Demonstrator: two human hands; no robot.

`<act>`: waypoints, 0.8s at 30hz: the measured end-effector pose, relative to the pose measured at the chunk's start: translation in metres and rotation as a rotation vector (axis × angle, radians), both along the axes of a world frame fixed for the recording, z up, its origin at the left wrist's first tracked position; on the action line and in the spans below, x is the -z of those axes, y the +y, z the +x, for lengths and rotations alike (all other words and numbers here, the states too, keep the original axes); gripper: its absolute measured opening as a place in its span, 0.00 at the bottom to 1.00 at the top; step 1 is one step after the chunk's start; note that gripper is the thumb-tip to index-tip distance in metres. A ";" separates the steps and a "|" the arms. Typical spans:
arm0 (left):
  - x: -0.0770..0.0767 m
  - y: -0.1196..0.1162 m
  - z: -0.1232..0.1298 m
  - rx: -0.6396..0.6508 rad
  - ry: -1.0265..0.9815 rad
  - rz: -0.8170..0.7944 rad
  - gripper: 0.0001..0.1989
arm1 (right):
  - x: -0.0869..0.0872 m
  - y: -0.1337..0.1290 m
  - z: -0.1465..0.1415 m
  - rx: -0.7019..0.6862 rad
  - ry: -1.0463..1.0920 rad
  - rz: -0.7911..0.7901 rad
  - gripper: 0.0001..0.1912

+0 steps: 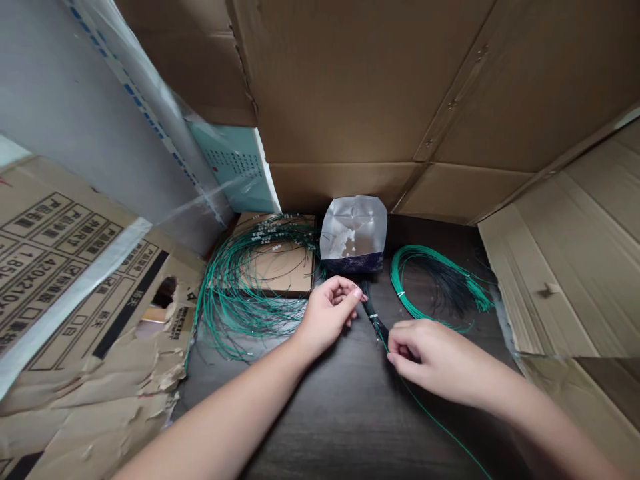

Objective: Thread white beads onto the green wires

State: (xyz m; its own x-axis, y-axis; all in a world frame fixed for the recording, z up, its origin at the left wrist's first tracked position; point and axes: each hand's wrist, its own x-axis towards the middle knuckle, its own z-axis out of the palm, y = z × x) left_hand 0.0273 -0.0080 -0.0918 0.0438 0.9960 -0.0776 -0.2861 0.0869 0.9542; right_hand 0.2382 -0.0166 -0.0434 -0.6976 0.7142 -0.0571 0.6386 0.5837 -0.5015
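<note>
My left hand (330, 310) is closed in a pinch by the top of a bundle of dark cords (371, 308), which has a white tie around it. Whatever its fingertips hold is too fine to make out. On the other side of the bundle, my right hand (425, 353) has thumb and forefinger pinched on a thin green cord (440, 425). This cord trails toward the lower right of the view. Just beyond my hands stands an open silvery bag (353, 230) with small white beads in it.
At left, loose green cords (220, 313) with white beads lie over a flat cardboard box (280, 267). A tied coil of green cord (407, 303) rests at right. Cardboard walls (345, 87) enclose the back and sides of the dark table (320, 413).
</note>
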 end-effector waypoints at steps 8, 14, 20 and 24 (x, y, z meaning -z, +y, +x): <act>0.005 0.001 0.002 0.005 0.019 0.003 0.23 | -0.069 0.078 -0.015 0.080 0.241 0.278 0.10; 0.006 0.001 0.002 0.037 0.059 0.015 0.24 | -0.084 0.162 -0.095 0.144 -0.425 0.337 0.13; 0.005 0.002 0.002 0.066 0.057 0.024 0.23 | -0.041 0.187 -0.134 -0.029 -0.672 0.055 0.12; 0.005 0.002 0.003 0.061 0.058 0.025 0.23 | -0.025 0.186 -0.133 -0.116 -0.651 0.003 0.11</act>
State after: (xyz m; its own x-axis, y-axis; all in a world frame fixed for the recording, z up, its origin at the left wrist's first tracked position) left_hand 0.0298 -0.0063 -0.0970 0.1007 0.9933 -0.0573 -0.2254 0.0789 0.9711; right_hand 0.1053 0.1692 -0.0184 -0.5940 0.6370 -0.4913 0.7434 0.6680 -0.0327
